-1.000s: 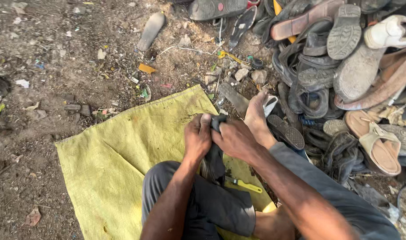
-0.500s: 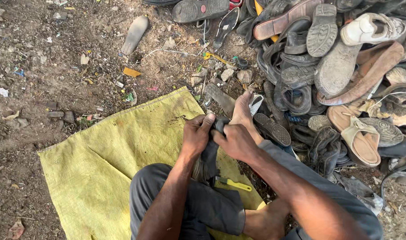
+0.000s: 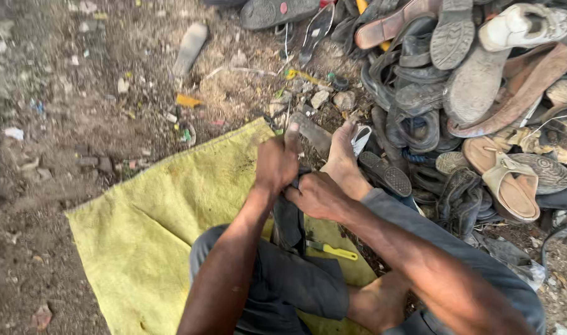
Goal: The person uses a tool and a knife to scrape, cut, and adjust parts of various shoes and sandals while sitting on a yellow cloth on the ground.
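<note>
- Left hand [image 3: 276, 162]: closed in a fist around the upper part of a dark strip of shoe material [image 3: 288, 217], thumb pointing up.
- Right hand [image 3: 321, 195]: closed over the same dark strip, just right of and touching the left hand; both hands meet above the person's lap.
- The dark strip hangs down from the hands between the knees, its lower end resting against the grey trousers [image 3: 283, 282].
- Yellow-handled tool [image 3: 333, 250]: lies flat on the yellow sack [image 3: 153, 223], just below the hands and right of the strip, untouched.
- The sack is spread on the dirt ground [image 3: 60, 93]; its far edge runs diagonally from the left up to the hands, its left corner lies well apart from them. Open sack surface remains to the left.
- Bare foot [image 3: 344, 162]: stretched out to the far side, touching the right hand, toes at the sack's far right corner.
- Pile of worn sandals and soles [image 3: 469, 93]: fills the right and far right, pressing close against the foot and right forearm; little room on that side.
- Ground on the left and far left carries only scattered small litter.
</note>
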